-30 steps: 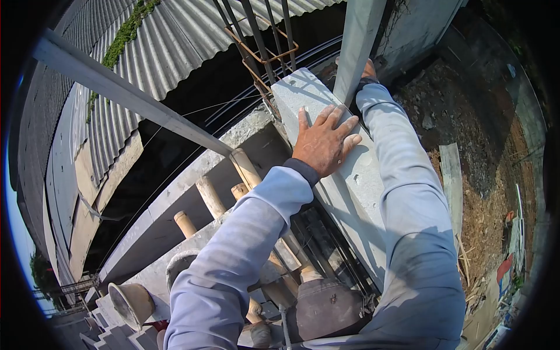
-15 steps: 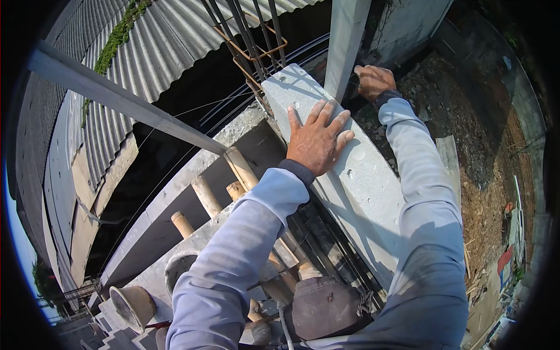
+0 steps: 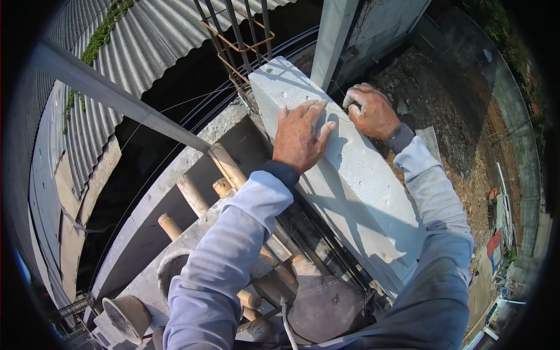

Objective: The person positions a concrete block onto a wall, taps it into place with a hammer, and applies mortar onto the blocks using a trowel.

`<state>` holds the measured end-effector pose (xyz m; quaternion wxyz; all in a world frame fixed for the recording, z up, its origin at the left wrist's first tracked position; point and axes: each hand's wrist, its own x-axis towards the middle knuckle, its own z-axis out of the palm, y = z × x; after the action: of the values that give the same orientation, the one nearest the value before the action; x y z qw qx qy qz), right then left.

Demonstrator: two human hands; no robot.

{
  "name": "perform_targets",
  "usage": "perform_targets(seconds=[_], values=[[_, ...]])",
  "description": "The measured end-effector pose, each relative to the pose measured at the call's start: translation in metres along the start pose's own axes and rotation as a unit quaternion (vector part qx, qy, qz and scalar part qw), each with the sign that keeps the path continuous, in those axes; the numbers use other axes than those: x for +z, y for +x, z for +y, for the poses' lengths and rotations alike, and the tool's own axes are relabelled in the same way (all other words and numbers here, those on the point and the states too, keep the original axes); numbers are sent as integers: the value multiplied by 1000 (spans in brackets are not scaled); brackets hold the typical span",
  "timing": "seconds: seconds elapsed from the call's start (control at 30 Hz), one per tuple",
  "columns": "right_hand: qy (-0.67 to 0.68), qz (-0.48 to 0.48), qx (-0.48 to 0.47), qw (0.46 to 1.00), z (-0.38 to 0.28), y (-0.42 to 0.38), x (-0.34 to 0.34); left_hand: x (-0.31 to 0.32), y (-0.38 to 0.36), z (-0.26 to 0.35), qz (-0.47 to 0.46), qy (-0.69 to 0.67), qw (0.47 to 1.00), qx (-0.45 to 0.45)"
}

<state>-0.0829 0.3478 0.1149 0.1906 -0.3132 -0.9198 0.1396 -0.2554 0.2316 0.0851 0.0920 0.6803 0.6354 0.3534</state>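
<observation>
Concrete block lies along top of wall, far end near rebar & post. Left hand flat on it, fingers spread; right hand curled over outer edge. Prob. heavy, stiff, rough; best held w/ 2 hands at edges.

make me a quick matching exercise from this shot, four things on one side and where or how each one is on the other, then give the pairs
Things:
1. left hand
2. right hand
3. rebar cage
4. bamboo poles

Places or states:
A. sticks up past the far end of the concrete block
B. lies flat, palm down, on top of the block
C. lean below the block's left side
D. curled at the block's right edge

Pairs: 1-B, 2-D, 3-A, 4-C
</observation>
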Motion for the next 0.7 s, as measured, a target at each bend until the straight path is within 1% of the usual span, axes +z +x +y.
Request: perform_targets(seconds=[0.03, 0.1, 0.13, 0.27, 0.37, 0.47, 0.57, 0.67, 0.7], values=[[8, 4, -4, 1000, -7, 2, 3, -2, -2, 2, 7, -1, 1000, -1], [21, 16, -11, 1000, -15, 4, 7, -4, -2, 1, 11, -61, 997, -53], [9, 11, -32, 999, -17, 6, 11, -4, -1, 0, 14, -90, 993, -78], [24, 36, -15, 999, -27, 15, 28, -2, 3, -5, 34, -177, 971, -160], [37, 38, -7, 999, -29, 19, 37, -1, 6, -7, 29, -163, 973, -158], [54, 42, 17, 997, -32, 22, 37, -1, 10, -8, 46, -71, 987, -137], [62, 38, -14, 997, -27, 25, 40, -4, 18, -19, 22, 5, 994, -110], [80, 50, -11, 995, -26, 24, 40, -11, 28, -23, -3, 62, 994, -93], [88, 74, 38, 993, -27, 24, 38, -12, 30, -28, 6, 77, 994, -80]])
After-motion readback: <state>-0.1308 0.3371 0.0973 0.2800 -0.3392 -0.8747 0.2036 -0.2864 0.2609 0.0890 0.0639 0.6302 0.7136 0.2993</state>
